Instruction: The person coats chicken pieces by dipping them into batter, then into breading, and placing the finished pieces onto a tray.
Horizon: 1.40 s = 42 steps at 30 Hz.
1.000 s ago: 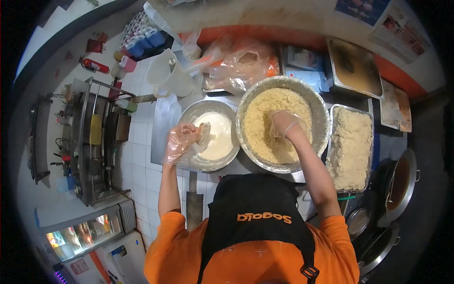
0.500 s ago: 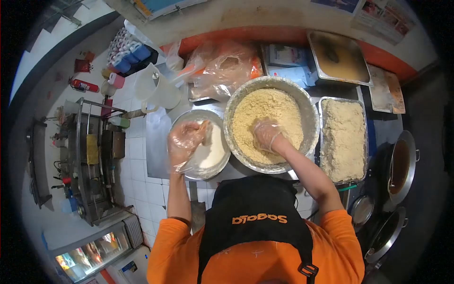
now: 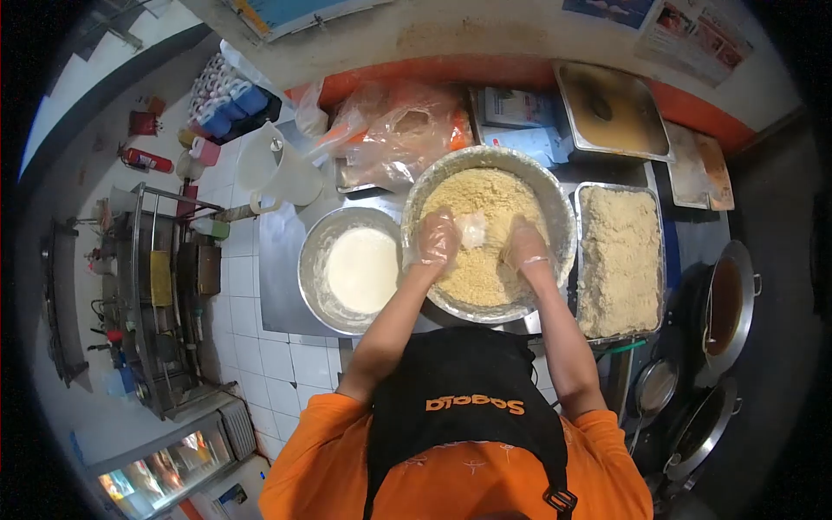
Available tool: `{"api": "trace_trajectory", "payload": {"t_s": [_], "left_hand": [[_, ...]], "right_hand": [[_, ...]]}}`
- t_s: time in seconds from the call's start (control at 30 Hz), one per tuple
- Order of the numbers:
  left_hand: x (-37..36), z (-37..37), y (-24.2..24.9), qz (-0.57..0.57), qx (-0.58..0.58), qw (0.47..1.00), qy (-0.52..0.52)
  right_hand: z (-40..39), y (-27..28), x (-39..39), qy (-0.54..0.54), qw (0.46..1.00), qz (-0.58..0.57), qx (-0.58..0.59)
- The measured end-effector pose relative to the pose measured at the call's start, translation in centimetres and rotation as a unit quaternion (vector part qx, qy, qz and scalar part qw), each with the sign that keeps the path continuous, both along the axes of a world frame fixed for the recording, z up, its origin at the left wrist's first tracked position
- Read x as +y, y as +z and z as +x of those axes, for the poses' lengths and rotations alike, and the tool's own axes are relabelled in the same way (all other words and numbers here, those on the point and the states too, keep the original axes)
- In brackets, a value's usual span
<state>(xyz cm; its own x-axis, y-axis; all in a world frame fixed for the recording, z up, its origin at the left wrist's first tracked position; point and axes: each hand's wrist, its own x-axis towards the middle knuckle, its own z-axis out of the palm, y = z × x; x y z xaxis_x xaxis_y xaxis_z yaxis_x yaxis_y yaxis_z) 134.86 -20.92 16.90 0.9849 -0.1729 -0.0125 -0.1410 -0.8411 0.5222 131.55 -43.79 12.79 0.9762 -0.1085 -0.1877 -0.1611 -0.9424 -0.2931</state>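
Note:
Both my hands are in clear plastic gloves inside a large round metal basin (image 3: 565, 234) of pale yellow crumbs (image 3: 485, 277). A white, batter-coated piece (image 3: 472, 230) lies on the crumbs between them; its kind cannot be made out. My left hand (image 3: 439, 238) is on the left side of the crumbs, beside the piece, with its fingers loosely apart. My right hand (image 3: 526, 247) is at the right, its fingertips hidden in the crumbs. To the left stands a smaller metal bowl (image 3: 310, 290) holding white batter (image 3: 362, 270).
A tray (image 3: 660, 260) heaped with crumb-covered food stands right of the basin. Behind are a plastic bag (image 3: 407, 121), a metal pan (image 3: 663, 143) of brownish liquid and a white pitcher (image 3: 295, 178). Two large woks (image 3: 732, 303) sit at far right.
My left hand has moved right, from over the batter bowl into the crumb basin. The piece it held now lies white on the crumbs. My right hand has shifted slightly right.

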Motion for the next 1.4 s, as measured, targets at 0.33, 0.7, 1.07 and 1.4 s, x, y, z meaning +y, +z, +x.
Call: {"api": "trace_trajectory", "payload": {"t_s": [0.33,0.7,1.07,1.4], "left_hand": [[1.1,0.2,0.3,-0.004,-0.088,0.996,-0.03],[1.6,-0.4,4.7,0.012,-0.041,0.999,0.015],[-0.3,-1.7,-0.1,0.154,-0.211,0.937,-0.231],[3.8,-0.1,5.4,0.033,-0.045,0.982,-0.178]], "right_hand": [[-1.1,0.6,2.7,0.06,0.996,0.05,-0.036],[-0.2,9.3,8.5,0.155,0.988,-0.012,-0.014],[2.4,9.3,1.9,0.116,0.985,0.125,-0.023],[2.8,2.3,2.9,-0.07,0.944,0.322,0.021]]}}
